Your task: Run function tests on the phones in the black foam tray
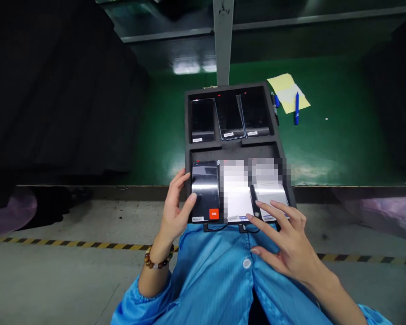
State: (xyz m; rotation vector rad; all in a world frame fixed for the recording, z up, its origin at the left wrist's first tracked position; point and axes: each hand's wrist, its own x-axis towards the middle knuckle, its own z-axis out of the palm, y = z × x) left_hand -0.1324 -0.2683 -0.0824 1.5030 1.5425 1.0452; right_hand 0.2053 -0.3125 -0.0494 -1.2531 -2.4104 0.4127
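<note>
Black tray [187, 119] edge in curled left hand [176, 205]; empty, splayed right hand [287, 239] over phones [237, 203].

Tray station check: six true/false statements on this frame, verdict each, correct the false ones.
1. The black tray holds six phones in two rows. True.
2. The far-row phones show bright white screens. False: their screens are dark.
3. The near-row left phone shows a red square. True.
4. The beaded bracelet is on the right wrist. False: left wrist.
5. The right hand reaches over the near row. True.
6. The yellow paper lies left of the tray. False: right of it.
</note>
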